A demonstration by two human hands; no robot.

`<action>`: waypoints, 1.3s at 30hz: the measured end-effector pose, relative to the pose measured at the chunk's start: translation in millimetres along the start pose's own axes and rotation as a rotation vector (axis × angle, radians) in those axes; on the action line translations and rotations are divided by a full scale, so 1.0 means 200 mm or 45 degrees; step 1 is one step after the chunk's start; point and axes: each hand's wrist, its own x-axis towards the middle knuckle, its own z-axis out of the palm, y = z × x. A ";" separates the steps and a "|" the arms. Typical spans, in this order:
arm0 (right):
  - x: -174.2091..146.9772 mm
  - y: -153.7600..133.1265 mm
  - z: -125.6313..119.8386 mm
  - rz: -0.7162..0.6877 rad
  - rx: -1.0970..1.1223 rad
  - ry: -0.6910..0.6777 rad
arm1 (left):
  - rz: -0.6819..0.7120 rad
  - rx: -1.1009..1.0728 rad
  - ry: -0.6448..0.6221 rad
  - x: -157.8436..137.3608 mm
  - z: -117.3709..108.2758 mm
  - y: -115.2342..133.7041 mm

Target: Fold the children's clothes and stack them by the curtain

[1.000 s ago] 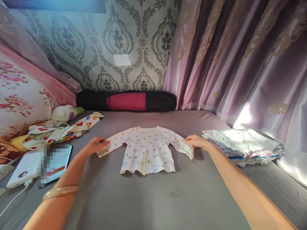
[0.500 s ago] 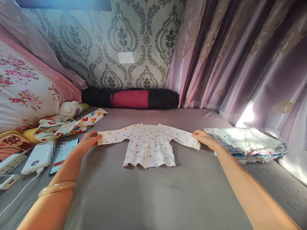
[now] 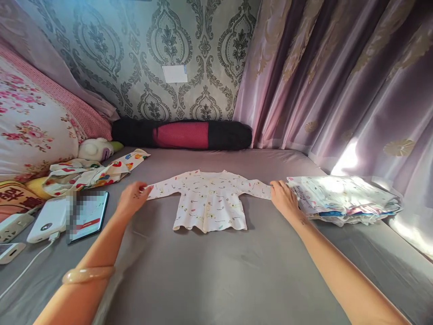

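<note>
A small white baby shirt (image 3: 209, 203) with a tiny coloured print lies spread flat on the grey sheet, both sleeves stretched out sideways. At the end of the left sleeve, my left hand (image 3: 133, 198) pinches the cuff between thumb and fingers. My right hand (image 3: 284, 197) has its fingers curled over the cuff of the other sleeve, hiding that cuff. A pale bangle (image 3: 88, 274) circles my left forearm. The shirt's collar points away from me and its wavy hem faces me.
To the right sits a stack of folded clothes (image 3: 348, 198). On the left are a phone (image 3: 91, 216), a white power bank (image 3: 47, 221) with a cable, a power strip (image 3: 15, 227) and a patterned garment (image 3: 101, 174). A black and red roll (image 3: 182, 134) lies along the wall.
My left hand has shifted right and inward over its cuff. My right hand has turned, with its fingers now over the cuff. The view has tilted slightly downward.
</note>
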 end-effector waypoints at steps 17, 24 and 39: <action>-0.38 -0.45 -0.05 0.007 0.311 -0.546 | 0.111 -0.148 -0.308 -0.41 0.22 0.27; -0.36 -0.42 -0.06 0.027 0.385 -0.569 | 0.106 -0.223 -0.380 -0.43 0.18 0.29; -0.38 -0.41 -0.10 -0.152 0.174 -0.310 | 0.486 -0.044 -0.200 -0.44 0.08 0.23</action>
